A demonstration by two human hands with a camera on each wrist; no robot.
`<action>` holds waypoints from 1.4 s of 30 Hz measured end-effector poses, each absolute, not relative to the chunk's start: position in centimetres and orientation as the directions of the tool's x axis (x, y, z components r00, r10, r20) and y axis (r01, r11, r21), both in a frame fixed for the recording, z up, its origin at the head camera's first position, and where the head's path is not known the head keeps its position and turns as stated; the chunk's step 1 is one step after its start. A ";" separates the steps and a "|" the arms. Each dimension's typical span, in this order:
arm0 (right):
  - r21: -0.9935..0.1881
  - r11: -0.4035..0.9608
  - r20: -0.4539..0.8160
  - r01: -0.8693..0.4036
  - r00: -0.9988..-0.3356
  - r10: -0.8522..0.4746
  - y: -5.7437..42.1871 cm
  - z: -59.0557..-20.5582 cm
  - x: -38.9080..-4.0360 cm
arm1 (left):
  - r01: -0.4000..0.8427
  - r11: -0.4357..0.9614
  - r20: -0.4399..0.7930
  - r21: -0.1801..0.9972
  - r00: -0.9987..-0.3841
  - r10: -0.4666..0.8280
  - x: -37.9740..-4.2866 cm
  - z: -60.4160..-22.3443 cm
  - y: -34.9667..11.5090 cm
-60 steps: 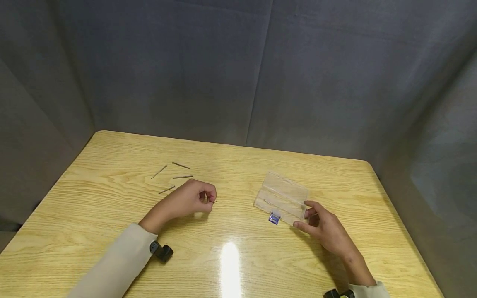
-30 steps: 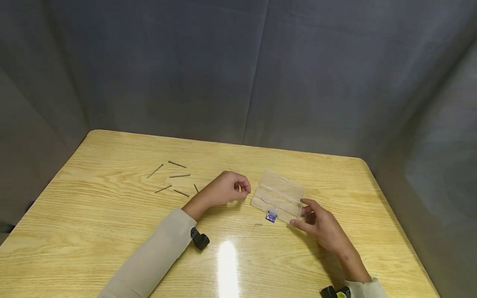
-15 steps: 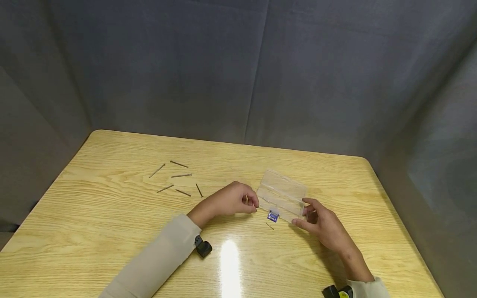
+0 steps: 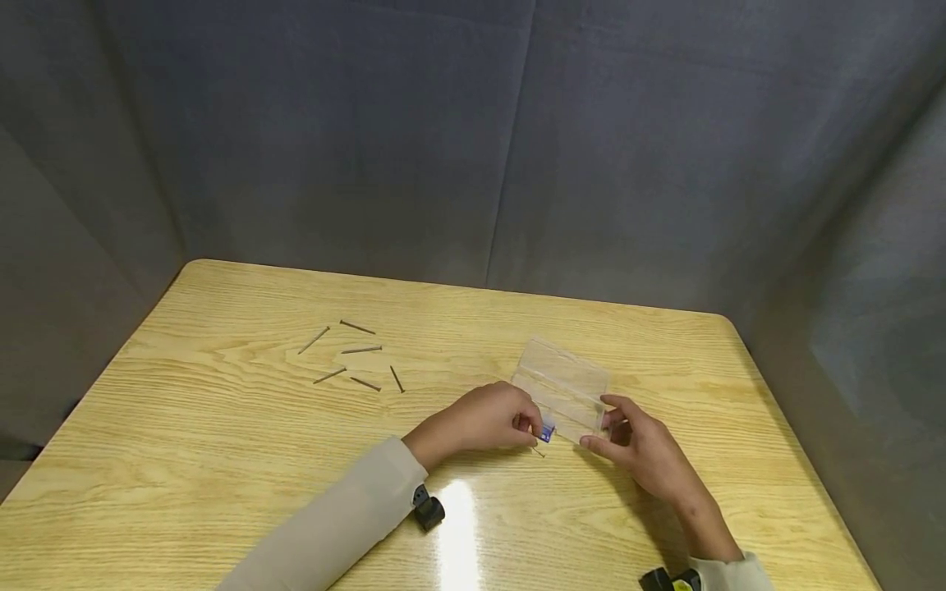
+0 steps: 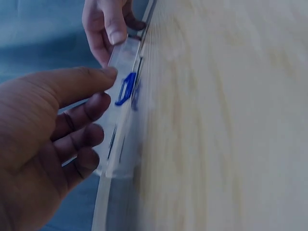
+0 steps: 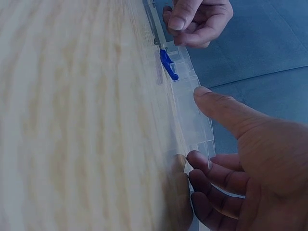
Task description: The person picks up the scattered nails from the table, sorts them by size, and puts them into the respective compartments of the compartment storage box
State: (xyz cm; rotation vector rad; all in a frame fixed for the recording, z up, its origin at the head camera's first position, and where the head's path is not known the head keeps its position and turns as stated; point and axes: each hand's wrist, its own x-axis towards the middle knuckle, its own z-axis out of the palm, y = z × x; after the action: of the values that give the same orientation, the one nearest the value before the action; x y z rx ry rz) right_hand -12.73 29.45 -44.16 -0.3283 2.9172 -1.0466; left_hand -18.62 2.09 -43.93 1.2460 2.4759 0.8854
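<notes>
- We see the left hand [image 4: 497, 417] over the near edge of the clear plastic box [image 4: 567, 394], just beside its blue latch [image 4: 548, 432], part of which it hides.
- Left grip: fingers bent, thumb set apart from the fingers we can see in the left wrist view; we see nothing held.
- A small nail [image 4: 540, 453] lies on the table [image 4: 222, 476] at the left thumb tip, on the near side of the latch. We cannot tell whether the thumb touches it.
- Right grip: we note the right hand [image 4: 641, 451] holding the right end of the box, thumb at the near corner, fingers bent round the end.
- The box sits open on the table, latch toward the person. We cannot make out its contents.
- Well to the left we count six nails [image 4: 361, 350], loosely scattered, pointing various ways.
- Both forearms wear light sleeves [image 4: 340, 509]; a black wrist device [image 4: 429, 509] sits at the left cuff.
- Behind the table we record a dark curtain [image 4: 355, 139].
</notes>
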 end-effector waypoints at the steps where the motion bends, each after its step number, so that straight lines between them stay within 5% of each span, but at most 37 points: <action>1: -0.632 0.751 0.047 -0.191 -0.977 -0.208 29.5 -44.2 -12.7 | 0.657 0.465 0.061 0.593 -0.612 0.788 -18.5 -43.9 2.3; 14: -0.636 0.750 0.044 -0.184 -0.978 -0.203 29.5 -44.1 -12.7 | 0.765 0.518 0.050 0.383 -0.577 0.815 -18.1 -44.1 2.8; 25: -0.653 0.732 0.047 -0.194 -0.975 -0.216 29.6 -44.1 -12.7 | 0.865 0.480 0.023 0.145 -0.488 0.873 -17.0 -43.6 3.5; 42: -0.652 0.733 0.043 -0.191 -0.975 -0.216 29.6 -44.2 -12.7 | 0.872 0.474 0.019 0.121 -0.480 0.877 -16.8 -43.8 3.4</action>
State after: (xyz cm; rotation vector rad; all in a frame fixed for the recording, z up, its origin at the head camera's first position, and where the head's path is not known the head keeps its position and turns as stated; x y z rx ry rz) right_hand -12.74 29.56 -44.17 -0.3397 2.8913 -1.0822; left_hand -16.78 3.44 -43.84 1.5777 2.6583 0.1766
